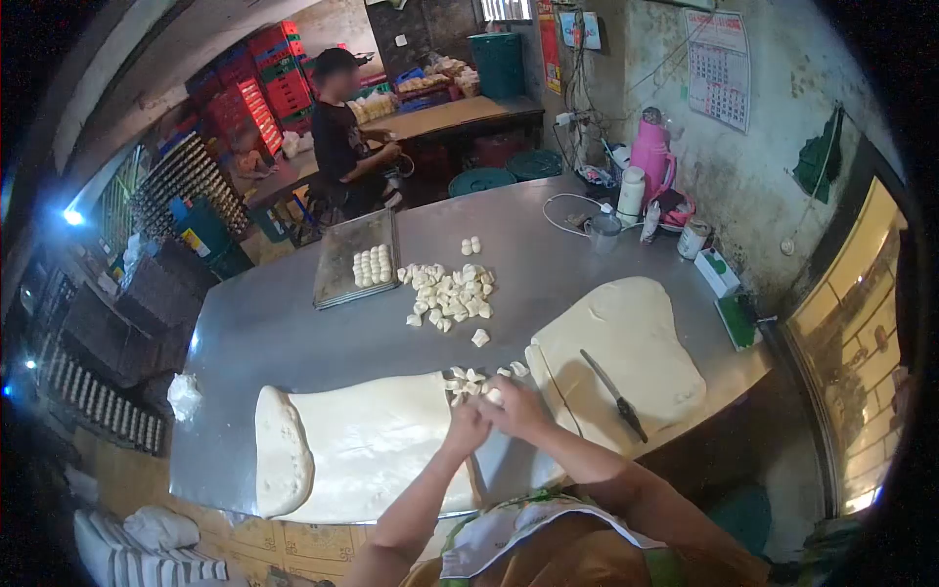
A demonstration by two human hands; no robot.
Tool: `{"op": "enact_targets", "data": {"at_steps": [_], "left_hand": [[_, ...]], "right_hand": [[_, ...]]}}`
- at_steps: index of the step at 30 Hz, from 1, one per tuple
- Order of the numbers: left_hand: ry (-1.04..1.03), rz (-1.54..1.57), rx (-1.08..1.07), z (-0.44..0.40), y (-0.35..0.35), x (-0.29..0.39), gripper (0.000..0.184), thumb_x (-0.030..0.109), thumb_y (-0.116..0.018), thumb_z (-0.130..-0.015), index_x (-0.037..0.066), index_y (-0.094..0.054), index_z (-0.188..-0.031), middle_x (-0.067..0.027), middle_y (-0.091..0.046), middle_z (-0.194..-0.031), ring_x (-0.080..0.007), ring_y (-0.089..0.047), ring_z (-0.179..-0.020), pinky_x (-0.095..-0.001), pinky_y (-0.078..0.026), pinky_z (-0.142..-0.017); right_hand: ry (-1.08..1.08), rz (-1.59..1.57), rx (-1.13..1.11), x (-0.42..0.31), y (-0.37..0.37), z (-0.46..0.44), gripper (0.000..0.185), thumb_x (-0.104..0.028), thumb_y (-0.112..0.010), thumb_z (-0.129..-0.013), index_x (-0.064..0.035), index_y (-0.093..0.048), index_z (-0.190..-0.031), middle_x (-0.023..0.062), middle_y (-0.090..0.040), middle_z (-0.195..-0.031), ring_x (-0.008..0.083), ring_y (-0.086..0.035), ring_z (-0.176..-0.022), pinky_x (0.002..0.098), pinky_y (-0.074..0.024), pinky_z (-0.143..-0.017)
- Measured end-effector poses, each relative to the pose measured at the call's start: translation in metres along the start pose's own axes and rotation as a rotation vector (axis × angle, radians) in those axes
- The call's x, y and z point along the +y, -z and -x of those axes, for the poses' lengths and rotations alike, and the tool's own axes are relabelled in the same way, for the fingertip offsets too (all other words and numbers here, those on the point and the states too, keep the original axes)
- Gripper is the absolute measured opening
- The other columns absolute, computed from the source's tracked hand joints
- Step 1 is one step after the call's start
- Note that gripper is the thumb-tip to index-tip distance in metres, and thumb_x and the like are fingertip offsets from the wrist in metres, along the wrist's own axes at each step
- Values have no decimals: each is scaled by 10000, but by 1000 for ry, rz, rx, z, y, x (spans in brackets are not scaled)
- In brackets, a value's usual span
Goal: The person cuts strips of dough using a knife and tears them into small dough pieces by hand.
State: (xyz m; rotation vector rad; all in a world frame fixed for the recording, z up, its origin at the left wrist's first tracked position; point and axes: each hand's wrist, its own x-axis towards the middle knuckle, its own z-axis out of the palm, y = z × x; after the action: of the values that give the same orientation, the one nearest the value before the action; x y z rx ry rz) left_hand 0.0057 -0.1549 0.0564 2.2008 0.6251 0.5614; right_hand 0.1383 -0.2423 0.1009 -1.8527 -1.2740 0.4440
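Dough pieces (472, 376), lower centre, risked sticking together if crowded by the curled left hand (468, 428) and right hand (519, 411), contents unclear.

Dough pieces (452, 292) lie right of the tray (337, 256); knife (614, 393) on dough slab (626, 328).

We see a broad grey metal table (254, 333); on its near side, at left, lies a wide slab of pale dough (372, 430); a second slab (626, 323) lies at right; between them we find small dough bits (465, 382); beyond are a lone dough piece (480, 338), a loose heap of cut dough (450, 292), a flat tray (337, 259) and some dough balls (471, 246); a crumpled white bundle (184, 396) sits at the left edge; toward the far right stand a pink thermos (648, 152), white bottle (631, 193), clear cup (604, 233) and can (693, 238).
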Motion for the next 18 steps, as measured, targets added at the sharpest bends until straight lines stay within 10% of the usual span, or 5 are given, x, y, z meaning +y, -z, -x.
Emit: {"op": "enact_targets", "data": {"at_steps": [4,8,13,18], "left_hand": [[-424,-44,-280,22,-3,12,509,-58,-614,-814,50,-558,-1308,-199,-684,-1057,-304,-685,-904,-374,-527,-756],[330,193,-175,13,32,65,420,-62,-603,-815,29,-603,-1225,-183,-689,-1083,-354,-683,-874,-397,-533,-742],[-282,47,348,4,9,14,378,-65,-598,-815,18,-619,-1183,-164,-696,-1065,-357,-682,-854,-397,-531,-727],[92,219,-152,-9,18,-10,399,-55,-609,-812,20,-610,-1204,-165,-694,-1064,-356,-674,-930,-382,-529,-818]], "right_hand": [[-97,346,-250,64,1,-23,399,-319,-728,-802,-42,-611,-1063,185,-669,-1014,377,-654,-909,470,-517,-763],[175,131,2,65,3,-3,368,-303,-726,-805,-35,-602,-1024,191,-654,-1062,384,-632,-974,462,-510,-797],[279,2,-281,17,-12,10,357,-364,-683,-834,-52,-625,-997,206,-668,-997,367,-654,-935,456,-516,-797],[200,-117,56,4,-19,-3,373,-366,-695,-833,-49,-622,-1016,182,-668,-998,333,-657,-919,442,-513,-776]]}}
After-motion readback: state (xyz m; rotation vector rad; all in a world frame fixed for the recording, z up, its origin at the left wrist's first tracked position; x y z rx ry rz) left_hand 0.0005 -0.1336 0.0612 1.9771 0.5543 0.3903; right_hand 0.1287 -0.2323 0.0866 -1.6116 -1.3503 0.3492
